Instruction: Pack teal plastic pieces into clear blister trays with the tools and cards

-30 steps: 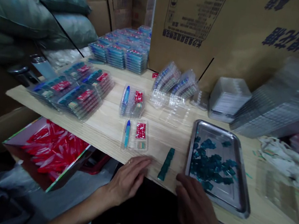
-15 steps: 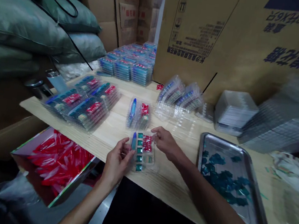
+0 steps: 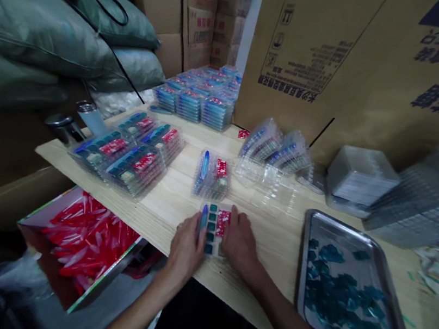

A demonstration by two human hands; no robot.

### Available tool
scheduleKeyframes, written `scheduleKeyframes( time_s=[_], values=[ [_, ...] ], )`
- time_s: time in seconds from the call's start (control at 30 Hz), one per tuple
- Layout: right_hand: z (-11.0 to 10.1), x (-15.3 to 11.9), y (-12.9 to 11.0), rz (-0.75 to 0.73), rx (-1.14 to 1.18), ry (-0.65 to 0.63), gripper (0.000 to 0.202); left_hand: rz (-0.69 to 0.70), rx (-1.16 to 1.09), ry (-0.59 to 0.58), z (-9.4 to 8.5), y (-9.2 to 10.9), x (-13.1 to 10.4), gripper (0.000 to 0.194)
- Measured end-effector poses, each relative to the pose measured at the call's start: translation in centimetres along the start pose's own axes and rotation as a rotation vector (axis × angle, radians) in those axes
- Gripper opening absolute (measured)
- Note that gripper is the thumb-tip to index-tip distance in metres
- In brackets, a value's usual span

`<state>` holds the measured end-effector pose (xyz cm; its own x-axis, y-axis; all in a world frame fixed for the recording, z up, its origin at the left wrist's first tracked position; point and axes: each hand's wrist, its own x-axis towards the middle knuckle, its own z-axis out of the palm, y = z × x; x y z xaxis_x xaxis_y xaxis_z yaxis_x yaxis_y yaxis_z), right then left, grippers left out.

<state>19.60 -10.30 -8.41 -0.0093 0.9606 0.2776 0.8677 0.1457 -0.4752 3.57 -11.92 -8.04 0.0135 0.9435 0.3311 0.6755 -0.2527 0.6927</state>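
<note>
A clear plastic blister tray [image 3: 208,244] lies at the front edge of the table, between my two hands. It holds a blue pen-shaped piece [image 3: 204,217], a column of green squares [image 3: 210,228] and a red packet with white marks [image 3: 223,221]. My left hand [image 3: 187,245] grips the tray's left side, the thumb near the blue piece. Over the right side is my right hand [image 3: 241,243], fingers bent around the edge and partly covering the red packet. Just beyond stands a stack of similar filled trays [image 3: 212,177].
More filled tray stacks [image 3: 137,160] stand on the left and at the back. A metal tray [image 3: 303,265] with dark green pieces is on the right, near nested empty clear trays [image 3: 360,177]. A box of red plastic pieces [image 3: 88,238] sits below the table's left edge.
My right hand has come down from the tray's upper corner to its right side. My left hand has closed in along the left edge. The whole view has shifted slightly.
</note>
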Motion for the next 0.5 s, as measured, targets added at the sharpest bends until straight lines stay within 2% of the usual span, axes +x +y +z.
scheduleKeyframes(
  time_s=[0.07,0.13,0.2,0.27,0.33,0.4,0.43,0.5],
  values=[
    [0.6,-0.7,0.0,0.046,0.178,0.088,0.053,-0.002,-0.083,0.004,0.0,1.0,-1.3,0.045],
    [0.7,-1.3,0.0,0.152,0.458,0.158,0.052,-0.033,-0.231,0.003,0.0,1.9,-2.5,0.047],
    [0.0,-2.0,-0.3,0.358,0.777,0.137,0.056,-0.086,-0.358,0.019,-0.5,2.5,-3.2,0.045],
    [-1.4,-2.7,-1.2,0.544,1.103,0.008,0.062,-0.148,-0.443,0.018,-1.9,2.7,-3.2,0.043],
    [-3.2,-3.0,-2.7,0.626,1.361,-0.196,0.066,-0.210,-0.495,-0.041,-4.3,2.6,-2.4,0.042],
    [-4.9,-2.1,-5.0,0.639,1.507,-0.338,0.070,-0.231,-0.487,-0.106,-7.4,2.2,-1.2,0.039],
    [-5.4,-1.2,-6.3,0.638,1.543,-0.359,0.072,-0.212,-0.445,-0.102,-9.0,2.0,-0.6,0.038],
    [-5.6,1.7,-9.1,0.605,1.571,-0.373,0.079,-0.097,-0.265,0.026,-12.1,1.7,0.7,0.035]
  ],
)
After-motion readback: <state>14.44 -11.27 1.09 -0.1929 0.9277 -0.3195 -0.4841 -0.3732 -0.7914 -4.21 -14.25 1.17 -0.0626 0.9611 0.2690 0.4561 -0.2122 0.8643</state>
